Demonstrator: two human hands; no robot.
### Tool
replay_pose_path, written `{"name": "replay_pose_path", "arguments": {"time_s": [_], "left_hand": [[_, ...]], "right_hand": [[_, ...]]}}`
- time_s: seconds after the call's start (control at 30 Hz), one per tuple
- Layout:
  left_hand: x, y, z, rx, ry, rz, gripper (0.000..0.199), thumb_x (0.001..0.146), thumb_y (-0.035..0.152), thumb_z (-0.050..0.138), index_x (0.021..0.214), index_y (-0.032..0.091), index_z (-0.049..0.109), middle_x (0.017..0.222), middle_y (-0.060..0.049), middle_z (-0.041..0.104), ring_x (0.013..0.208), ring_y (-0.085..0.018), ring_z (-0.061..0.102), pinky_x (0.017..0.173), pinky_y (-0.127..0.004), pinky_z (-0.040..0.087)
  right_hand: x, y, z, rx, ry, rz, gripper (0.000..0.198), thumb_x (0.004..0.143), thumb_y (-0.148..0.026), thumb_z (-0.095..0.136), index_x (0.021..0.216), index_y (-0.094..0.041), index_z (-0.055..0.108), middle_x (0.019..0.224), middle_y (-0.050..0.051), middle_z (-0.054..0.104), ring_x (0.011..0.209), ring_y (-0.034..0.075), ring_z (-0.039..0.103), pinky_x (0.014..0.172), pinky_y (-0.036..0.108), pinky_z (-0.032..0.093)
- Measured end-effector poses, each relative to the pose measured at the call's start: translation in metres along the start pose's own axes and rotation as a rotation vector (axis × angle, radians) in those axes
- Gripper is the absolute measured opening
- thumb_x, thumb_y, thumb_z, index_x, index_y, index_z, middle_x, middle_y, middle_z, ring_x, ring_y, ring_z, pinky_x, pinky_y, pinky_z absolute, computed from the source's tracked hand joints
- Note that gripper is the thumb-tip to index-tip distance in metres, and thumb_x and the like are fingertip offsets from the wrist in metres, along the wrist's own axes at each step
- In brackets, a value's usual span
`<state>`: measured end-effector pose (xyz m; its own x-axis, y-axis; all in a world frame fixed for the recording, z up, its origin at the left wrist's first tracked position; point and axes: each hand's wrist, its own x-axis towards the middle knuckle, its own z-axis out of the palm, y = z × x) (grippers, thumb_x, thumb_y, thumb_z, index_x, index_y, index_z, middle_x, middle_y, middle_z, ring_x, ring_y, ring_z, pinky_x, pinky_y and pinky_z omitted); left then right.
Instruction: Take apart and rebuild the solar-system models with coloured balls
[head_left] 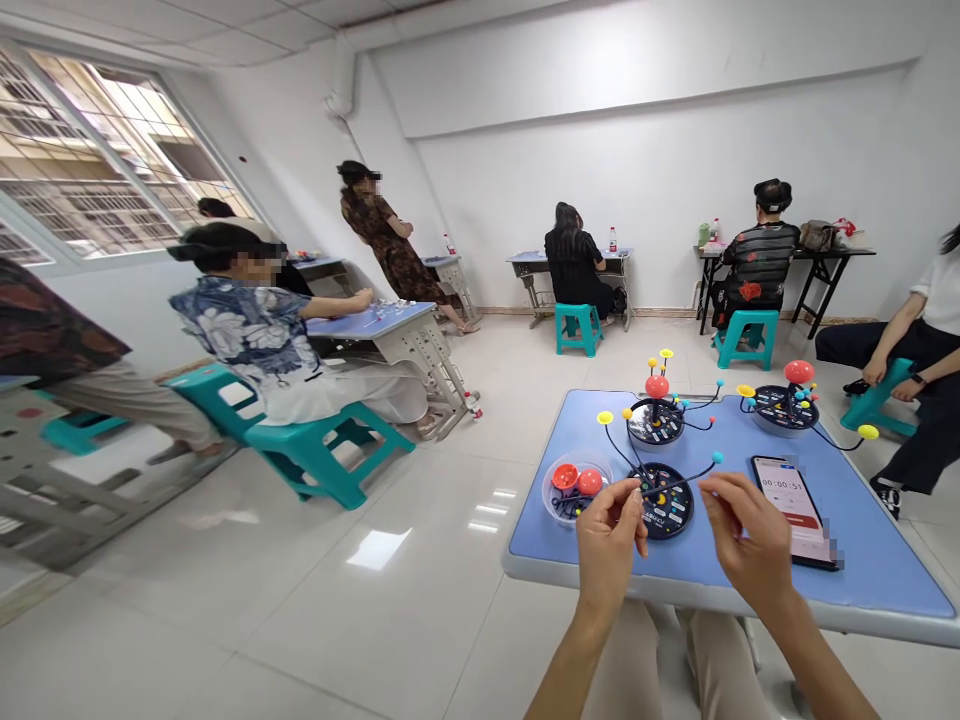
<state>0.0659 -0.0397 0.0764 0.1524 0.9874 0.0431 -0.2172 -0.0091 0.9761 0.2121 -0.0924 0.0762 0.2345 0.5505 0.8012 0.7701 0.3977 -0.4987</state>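
L hand point(609, 535) pinching blue-tipped rod point(690, 483) over solar-system model base point(671, 522), nr surface's point(536, 548) front edge; R hand point(754, 535) curling nearby, can't tell if pinching anything.

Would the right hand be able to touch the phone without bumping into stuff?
Probably yes. The phone lies face up on the blue table just beside the right hand, and nothing seems to stand between them. I can't tell whether that hand is holding something small.
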Motion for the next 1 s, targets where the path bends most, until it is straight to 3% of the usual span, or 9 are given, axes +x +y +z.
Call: {"name": "replay_pose_path", "arguments": {"time_s": [0.07,0.1,0.17,0.23,0.3,0.43,0.63,1.0], "left_hand": [[-0.005,0.004,-0.003,0.020,-0.006,-0.001,0.036,0.075,0.042,0.067,0.095,0.012,0.069,0.056,0.004,0.054,0.041,-0.008,0.047,0.036,-0.021,0.042],[-0.007,0.005,-0.004,0.029,-0.015,-0.001,0.036,0.075,0.042,0.067,0.094,0.012,0.070,0.056,0.004,0.054,0.041,-0.008,0.047,0.036,-0.021,0.042],[-0.012,0.005,-0.004,0.041,-0.031,-0.005,0.035,0.075,0.043,0.066,0.089,0.011,0.070,0.055,0.004,0.052,0.041,-0.008,0.046,0.036,-0.021,0.042],[-0.016,0.003,-0.005,0.055,-0.043,-0.011,0.034,0.076,0.043,0.065,0.087,0.012,0.070,0.053,0.004,0.051,0.041,-0.009,0.045,0.035,-0.021,0.041],[-0.019,0.000,-0.006,0.078,-0.059,-0.014,0.034,0.077,0.044,0.063,0.086,0.012,0.069,0.051,0.005,0.049,0.040,-0.009,0.043,0.035,-0.020,0.040],[-0.021,-0.003,-0.010,0.170,-0.068,0.025,0.030,0.080,0.042,0.062,0.085,0.014,0.069,0.053,0.004,0.051,0.041,-0.008,0.043,0.037,-0.020,0.038],[-0.023,-0.004,-0.011,0.407,0.024,0.309,0.012,0.078,0.026,0.067,0.083,0.018,0.074,0.073,-0.003,0.066,0.063,-0.013,0.057,0.060,-0.023,0.048],[-0.035,-0.014,-0.010,0.535,0.079,0.497,0.012,0.084,0.018,0.063,0.078,0.016,0.072,0.066,-0.003,0.065,0.058,-0.012,0.057,0.053,-0.021,0.044]], "right_hand": [[-0.013,-0.004,-0.004,0.094,0.138,0.302,0.011,0.089,-0.026,0.060,0.086,-0.019,0.068,0.073,0.005,0.066,0.060,0.014,0.057,0.053,0.025,0.045],[-0.019,-0.006,-0.003,0.174,0.138,0.469,0.015,0.086,-0.032,0.063,0.085,-0.018,0.068,0.069,0.004,0.065,0.056,0.014,0.055,0.049,0.024,0.042],[-0.028,-0.009,0.003,0.411,0.054,0.755,0.028,0.081,-0.044,0.068,0.090,-0.017,0.069,0.066,0.003,0.064,0.049,0.012,0.049,0.041,0.023,0.038],[-0.030,-0.011,0.011,0.657,-0.011,0.901,0.038,0.075,-0.051,0.072,0.092,-0.017,0.068,0.067,0.002,0.062,0.048,0.011,0.045,0.038,0.022,0.035],[-0.029,-0.013,0.018,0.804,0.012,0.933,0.039,0.073,-0.053,0.073,0.086,-0.016,0.068,0.066,0.001,0.060,0.049,0.010,0.044,0.039,0.021,0.036],[-0.025,-0.014,0.024,0.840,0.089,0.940,0.038,0.073,-0.052,0.075,0.072,-0.015,0.066,0.063,0.001,0.057,0.049,0.009,0.043,0.040,0.021,0.038],[-0.028,-0.016,0.031,0.822,0.111,0.969,0.038,0.069,-0.050,0.078,0.067,-0.014,0.065,0.059,0.000,0.057,0.047,0.009,0.044,0.039,0.021,0.039],[-0.021,-0.022,0.038,0.818,0.261,1.083,0.040,0.056,-0.049,0.085,0.068,-0.014,0.067,0.058,-0.001,0.057,0.049,0.009,0.046,0.036,0.020,0.039]]}}
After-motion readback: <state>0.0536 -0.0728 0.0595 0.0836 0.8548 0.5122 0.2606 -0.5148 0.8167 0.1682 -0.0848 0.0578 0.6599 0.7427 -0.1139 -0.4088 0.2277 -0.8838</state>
